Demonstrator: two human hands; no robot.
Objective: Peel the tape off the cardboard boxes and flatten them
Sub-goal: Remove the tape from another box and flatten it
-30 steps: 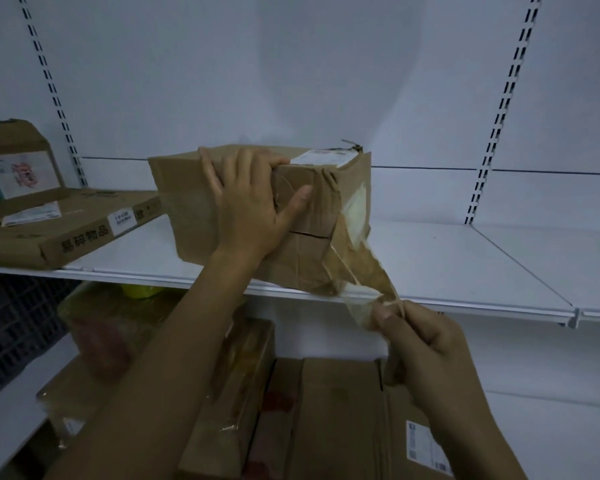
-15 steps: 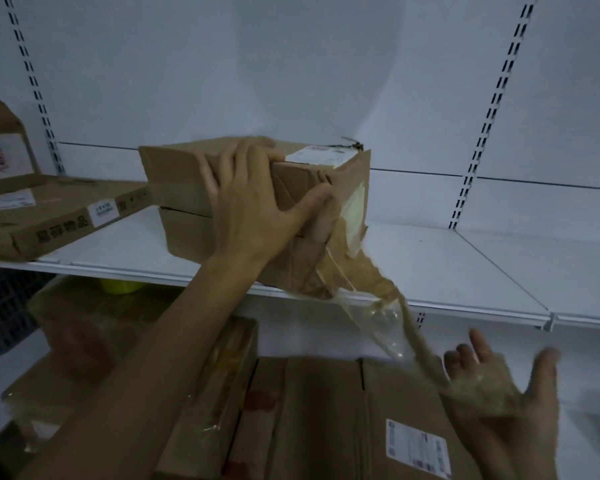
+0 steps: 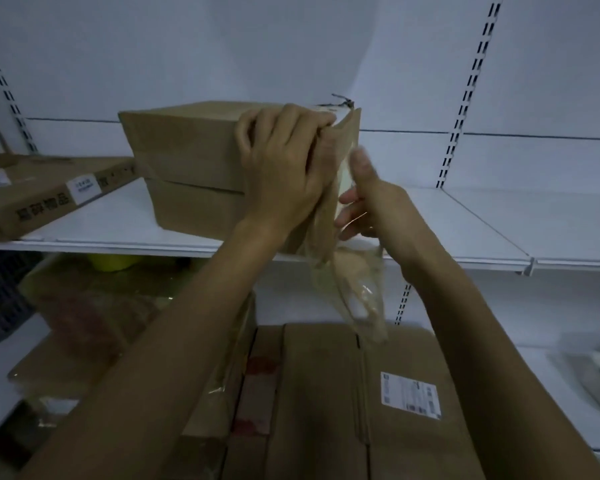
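A brown cardboard box [image 3: 187, 161] stands on the white shelf [image 3: 430, 230], tilted a little. My left hand [image 3: 284, 168] presses on its near right corner, fingers curled over the top edge. A long strip of clear tape [image 3: 354, 292] with torn brown paper stuck to it hangs from that corner down past the shelf edge. My right hand [image 3: 371, 199] is at the box's right end, thumb up, fingers touching the tape; its grip is blurred.
A flat box [image 3: 42, 195] with printed characters lies on the shelf at left. Below the shelf are larger cardboard boxes [image 3: 326, 403], one with a white label [image 3: 409, 396], and wrapped packages [image 3: 94, 306] at left. Slotted uprights [image 3: 461, 109] run up the back wall.
My right hand rose from below the shelf, where it had pulled the tape away, back to the box's right end. My left hand shifted right to the box's corner. The tape now hangs slack.
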